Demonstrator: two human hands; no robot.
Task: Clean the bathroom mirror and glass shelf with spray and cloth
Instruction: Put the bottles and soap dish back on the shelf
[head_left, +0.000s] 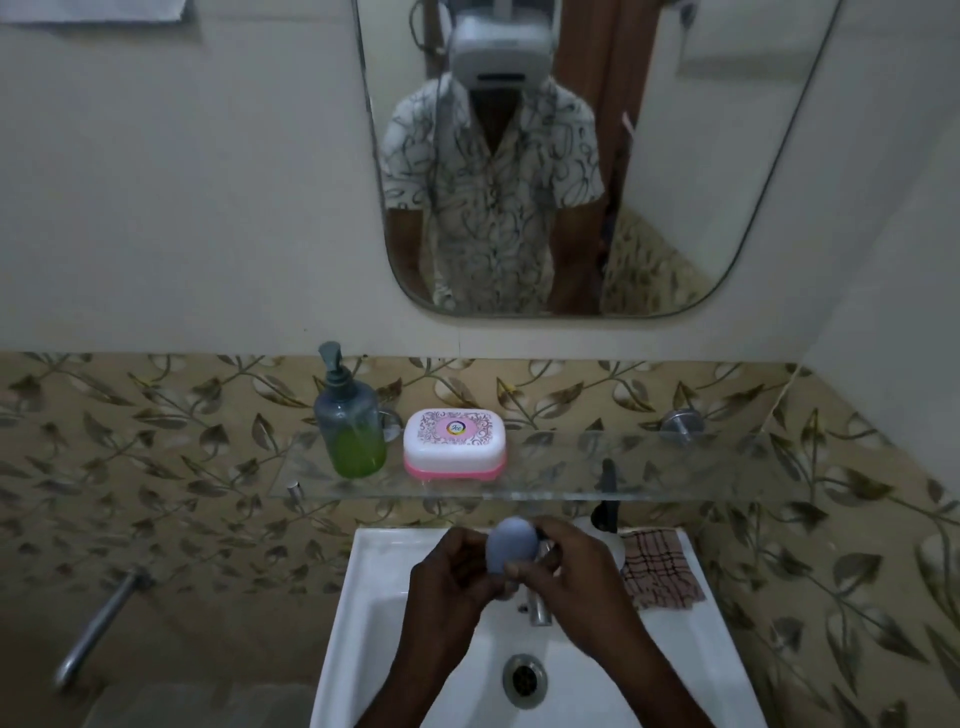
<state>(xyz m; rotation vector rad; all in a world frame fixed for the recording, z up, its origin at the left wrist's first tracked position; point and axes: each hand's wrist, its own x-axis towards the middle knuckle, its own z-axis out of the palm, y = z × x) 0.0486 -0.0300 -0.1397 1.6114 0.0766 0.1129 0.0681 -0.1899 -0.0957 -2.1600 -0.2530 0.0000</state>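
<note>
Over the white sink (363, 623), my left hand (452, 582) and my right hand (571, 577) both grip a small grey-blue rounded object (511, 545). The mirror (691, 156) hangs on the wall above and reflects a person in a patterned shirt. Below it runs the glass shelf (649, 467). A spray bottle with a black trigger (605, 501) stands on the sink's back rim, partly hidden behind the shelf and my right hand. A checked cloth (660, 571) lies on the sink's right rim.
A pump bottle of green liquid (350, 426) and a pink-and-white soap box (454, 441) stand on the shelf's left half. A metal tap (540, 610) pokes out under my hands, above the drain (524, 680). A metal pipe (98, 629) juts from the left wall.
</note>
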